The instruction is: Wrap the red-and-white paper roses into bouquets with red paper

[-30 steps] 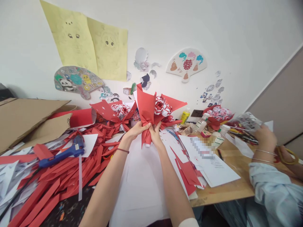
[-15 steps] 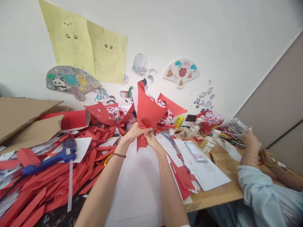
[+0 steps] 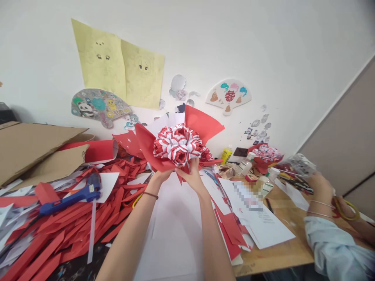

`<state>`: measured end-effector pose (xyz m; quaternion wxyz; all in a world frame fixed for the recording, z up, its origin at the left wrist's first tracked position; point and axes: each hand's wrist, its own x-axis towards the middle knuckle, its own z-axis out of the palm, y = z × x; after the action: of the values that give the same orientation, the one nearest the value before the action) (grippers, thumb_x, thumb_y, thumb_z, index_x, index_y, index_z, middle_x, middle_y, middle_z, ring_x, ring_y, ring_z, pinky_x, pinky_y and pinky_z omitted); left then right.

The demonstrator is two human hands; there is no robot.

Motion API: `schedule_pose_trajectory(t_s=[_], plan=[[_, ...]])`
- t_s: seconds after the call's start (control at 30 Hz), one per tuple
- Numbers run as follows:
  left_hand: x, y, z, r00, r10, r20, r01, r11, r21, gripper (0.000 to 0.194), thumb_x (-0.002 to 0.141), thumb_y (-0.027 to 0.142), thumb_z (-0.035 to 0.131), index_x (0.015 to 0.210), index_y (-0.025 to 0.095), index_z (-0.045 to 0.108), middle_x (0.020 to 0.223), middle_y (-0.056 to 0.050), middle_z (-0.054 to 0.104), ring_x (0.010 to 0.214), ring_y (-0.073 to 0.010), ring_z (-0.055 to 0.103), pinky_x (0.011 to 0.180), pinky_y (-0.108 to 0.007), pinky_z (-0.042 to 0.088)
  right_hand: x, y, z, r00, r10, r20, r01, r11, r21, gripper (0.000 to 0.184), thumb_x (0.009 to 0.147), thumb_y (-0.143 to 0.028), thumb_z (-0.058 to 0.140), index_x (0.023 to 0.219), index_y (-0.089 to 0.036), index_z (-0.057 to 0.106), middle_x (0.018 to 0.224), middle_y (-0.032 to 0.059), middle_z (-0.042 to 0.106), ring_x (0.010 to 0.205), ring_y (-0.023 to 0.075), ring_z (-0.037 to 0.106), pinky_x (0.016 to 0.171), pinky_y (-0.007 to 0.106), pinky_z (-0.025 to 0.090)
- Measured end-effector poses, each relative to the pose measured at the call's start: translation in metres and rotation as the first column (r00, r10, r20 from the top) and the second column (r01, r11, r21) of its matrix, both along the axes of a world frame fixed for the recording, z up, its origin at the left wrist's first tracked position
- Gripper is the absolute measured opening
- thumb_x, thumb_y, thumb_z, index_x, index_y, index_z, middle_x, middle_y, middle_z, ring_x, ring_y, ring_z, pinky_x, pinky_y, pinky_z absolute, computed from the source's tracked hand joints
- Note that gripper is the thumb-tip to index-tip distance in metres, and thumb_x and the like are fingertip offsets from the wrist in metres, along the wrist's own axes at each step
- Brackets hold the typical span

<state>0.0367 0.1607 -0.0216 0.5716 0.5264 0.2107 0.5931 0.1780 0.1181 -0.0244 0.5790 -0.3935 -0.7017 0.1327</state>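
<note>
Turned since half a second ago, the bouquet (image 3: 178, 144) now shows its red-and-white paper flowers to the camera, where the outside of its red wrapper faced it before. It is held up above white paper sheets (image 3: 175, 230), in front of the wall. Left hand (image 3: 163, 176) and right hand (image 3: 191, 175) are close together, both clamped on the lower part of the wrapper; some of the fingers are hidden beneath it.

Just behind, to the right, stands a yellow bottle (image 3: 226, 154) whose label is too small to read. Nearer are clear bottles (image 3: 246, 164) with white caps; a green and white label shows on one, its words unreadable. Beside them lies a printed sheet (image 3: 263, 226): part of it is covered by a pixelated patch, and the small lines below are too faint to make out. To the left, a blue glue gun (image 3: 73, 196) with a small pale label, also unreadable, rests on a heap of red paper strips (image 3: 84, 212).

Above on the wall, a white fan (image 3: 230, 96) carries the one legible character, a red 囍, under blue and pink clouds. A second fan (image 3: 98, 104) has a panda and other coloured drawings. At far right a co-worker's hand (image 3: 320, 185) is near a clear plastic bag (image 3: 300, 164), with yellow-handled scissors (image 3: 350, 210) close by
</note>
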Motion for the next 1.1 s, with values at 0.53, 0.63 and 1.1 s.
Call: schedule_pose_trajectory(t_s=[0.53,0.63,1.1], plan=[[0.004,0.007,-0.008,0.993,-0.103,0.054,0.105,0.994,-0.024,0.048,0.061,0.035,0.086,0.099,0.016,0.064,0.097,-0.008,0.07,0.093,-0.0194,0.064,0.091,-0.034,0.048,-0.011,0.004,-0.016,0.997,0.067,-0.023,-0.071,0.951,-0.302,0.06,0.085,-0.035,0.061,0.139,-0.02,0.036,0.124,0.0106,0.062,0.108,0.0254,0.064,0.096,0.041,0.048],[0.002,0.007,-0.008,0.992,-0.127,0.015,0.128,0.991,-0.039,0.043,0.058,0.029,0.087,0.092,0.014,0.065,0.087,-0.006,0.07,0.081,-0.0171,0.064,0.085,-0.033,0.05,-0.018,0.005,-0.019,0.999,0.03,0.018,-0.024,0.964,-0.266,0.063,0.086,-0.029,0.058,0.142,-0.019,0.032,0.124,0.0123,0.062,0.109,0.0279,0.063,0.095,0.042,0.048],[0.006,0.005,-0.004,0.998,0.001,0.064,0.0,1.0,-0.006,0.044,0.059,0.02,0.081,0.099,0.015,0.065,0.1,-0.008,0.07,0.089,-0.0189,0.065,0.09,-0.038,0.049,-0.033,0.011,-0.03,1.0,-0.006,-0.027,-0.002,0.963,-0.269,0.079,0.086,-0.034,0.06,0.149,-0.014,0.017,0.123,0.0187,0.062,0.111,0.0318,0.063,0.093,0.045,0.049]])
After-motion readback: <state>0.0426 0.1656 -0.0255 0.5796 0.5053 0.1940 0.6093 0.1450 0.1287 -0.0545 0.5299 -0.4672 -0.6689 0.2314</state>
